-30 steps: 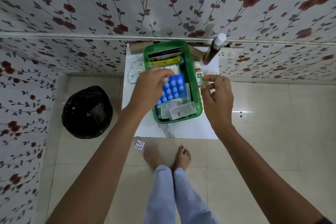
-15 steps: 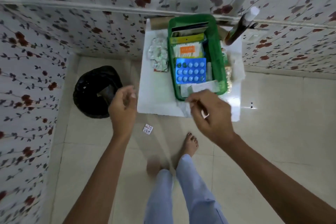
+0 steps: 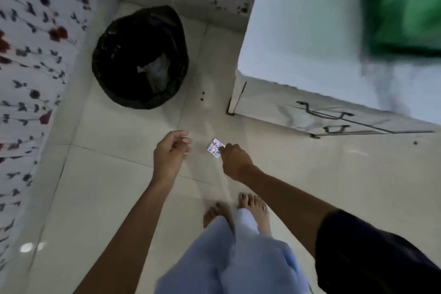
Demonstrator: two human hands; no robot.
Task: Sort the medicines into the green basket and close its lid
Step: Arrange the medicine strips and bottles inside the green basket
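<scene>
A small silver blister strip (image 3: 216,147) lies on the tiled floor in front of the white table. My right hand (image 3: 235,159) reaches down to it, fingertips pinched on its lower right edge. My left hand (image 3: 170,153) hovers just left of the strip, fingers loosely curled and holding nothing. The green basket (image 3: 405,7) shows as a blur at the top right, standing on the white table top (image 3: 298,31); its contents cannot be made out.
A bin lined with a black bag (image 3: 140,57) stands on the floor to the left, by the flowered wall. The table's front panel (image 3: 310,114) drops to the floor right of the strip. My bare feet (image 3: 253,205) stand just behind my hands.
The view has swung down from the table to the floor. Both hands left the basket and dropped low; my right hand has come onto the strip on the floor.
</scene>
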